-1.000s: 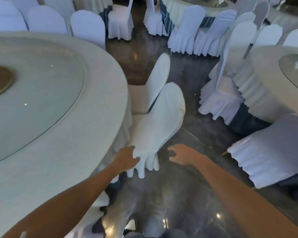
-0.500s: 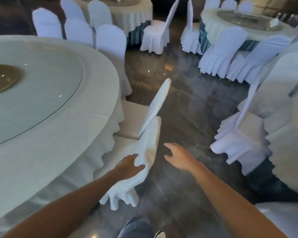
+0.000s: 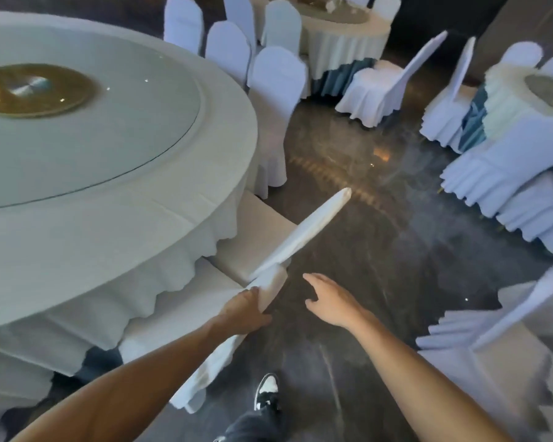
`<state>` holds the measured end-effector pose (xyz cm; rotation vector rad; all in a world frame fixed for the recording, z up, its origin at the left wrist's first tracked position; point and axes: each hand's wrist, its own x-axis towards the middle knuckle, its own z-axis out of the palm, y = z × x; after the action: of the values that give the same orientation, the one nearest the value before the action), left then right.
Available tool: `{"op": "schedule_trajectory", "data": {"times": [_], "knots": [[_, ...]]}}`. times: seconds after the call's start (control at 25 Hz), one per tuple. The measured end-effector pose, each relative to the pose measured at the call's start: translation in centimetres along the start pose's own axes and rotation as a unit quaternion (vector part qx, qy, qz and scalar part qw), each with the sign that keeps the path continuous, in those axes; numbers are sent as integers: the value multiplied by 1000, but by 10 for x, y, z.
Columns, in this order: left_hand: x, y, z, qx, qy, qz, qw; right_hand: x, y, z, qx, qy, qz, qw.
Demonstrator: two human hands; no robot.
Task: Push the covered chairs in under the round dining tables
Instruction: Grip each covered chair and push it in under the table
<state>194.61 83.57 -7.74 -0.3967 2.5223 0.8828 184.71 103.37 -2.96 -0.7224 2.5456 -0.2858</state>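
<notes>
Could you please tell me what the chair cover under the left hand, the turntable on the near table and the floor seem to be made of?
Chair cover: white matte fabric, apparently stretchy; it folds under the left hand.
Turntable: probably glass, smooth with glints.
Floor: dark polished stone or tile, veined and reflective.

chair covers (image 3: 304,231) white | tablecloth (image 3: 115,237) cream | floor (image 3: 364,250) dark marbled | underskirt (image 3: 342,76) blue

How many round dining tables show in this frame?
3: the big near table at left, where the left hand grips a chair back; one far table at top centre; one table at right, cut off by the edge. Others may lie outside view.
</notes>
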Motion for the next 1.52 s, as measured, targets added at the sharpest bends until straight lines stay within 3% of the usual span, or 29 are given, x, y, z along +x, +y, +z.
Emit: {"op": "schedule_trajectory", "data": {"times": [0.12, 0.36, 0.6, 0.76, 1.0, 1.12, 1.52], "knots": [[37, 24, -6, 19, -14, -28, 999, 44, 33, -28, -56, -23, -42, 997], [62, 31, -7, -12, 37, -143, 989, 133, 65, -68, -217, 73, -249, 941], [60, 58, 14, 3, 171, -246, 954, 203, 105, -73, -306, 5, -330, 893], [53, 87, 36, 43, 268, -350, 897, 234, 121, -79, -314, -14, -398, 862], [67, 106, 49, 83, 325, -463, 820, 251, 122, -82, -399, 2, -354, 846], [71, 102, 50, 86, 328, -465, 818, 257, 116, -86, -412, -8, -313, 856], [77, 95, 42, 114, 306, -462, 825, 278, 111, -95, -366, -20, -360, 858]]}}
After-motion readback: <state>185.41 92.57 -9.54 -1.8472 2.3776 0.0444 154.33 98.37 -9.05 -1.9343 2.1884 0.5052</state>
